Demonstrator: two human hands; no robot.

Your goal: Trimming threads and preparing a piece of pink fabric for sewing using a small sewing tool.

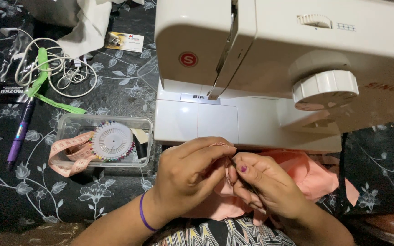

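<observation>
While both hands meet just in front of the white sewing machine [251,68], I see my left hand [190,171] with its grip pinched together on a fold of salmon-pink fabric [313,171], a thin bit of thread or edge showing at the fingertips. My right hand [263,182] has its grip closed too, fingers curled against the same cloth and touching the left hand's fingertips; whether it holds a needle I cannot tell. The fabric lies bunched at the near edge of the desk, under and to the right of the hands, just below the machine's base. A purple band [143,214] circles the left wrist.

The desk is covered by a black cloth with a grey floral print [33,182], which fills the whole left side of the view. On it, to the left of the hands, stands a clear plastic box [71,120] holding a round wheel of coloured-headed pins [111,141] and a coiled pink measuring tape [69,152] that spills over its rim. Farther left lie a purple pen [20,132], a tangle of white cable [62,68] and a green strap [44,84]. White cloth [90,25] and a small card [125,42] sit at the far edge, near the machine's head. The room beyond the desk is not visible.
</observation>
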